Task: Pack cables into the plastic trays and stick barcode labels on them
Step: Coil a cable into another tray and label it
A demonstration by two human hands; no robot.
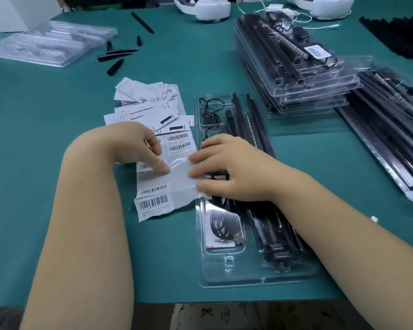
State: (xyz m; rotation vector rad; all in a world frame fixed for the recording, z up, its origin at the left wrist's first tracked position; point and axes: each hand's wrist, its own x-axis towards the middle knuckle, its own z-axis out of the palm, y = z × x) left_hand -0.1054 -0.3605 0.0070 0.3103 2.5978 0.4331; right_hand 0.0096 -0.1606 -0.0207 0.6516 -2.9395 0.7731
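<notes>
The left hand (143, 148) is pressing its fingertips down on the barcode label sheet (162, 184), the fingers bent but flat against the paper rather than wrapped round it. The right hand (227, 167) is lying over the sheet's right edge, where the backing is curling up white under its fingers; whether it is pinching a label there cannot be told. That hand is also covering the middle of a clear plastic tray (255, 279) lying just right of the sheet on the green table (57, 96). Inside the tray a coiled black USB cable (224, 229) is sitting in the near left pocket, with black rods filling the long right channel. Behind the sheet a loose heap of printed paper cards (148, 101) is fanning out. Farther right, a stack of filled trays (296, 65) is resting, the top one bearing a barcode label (313, 51). Empty clear trays (48, 44) are lying at far left.
</notes>
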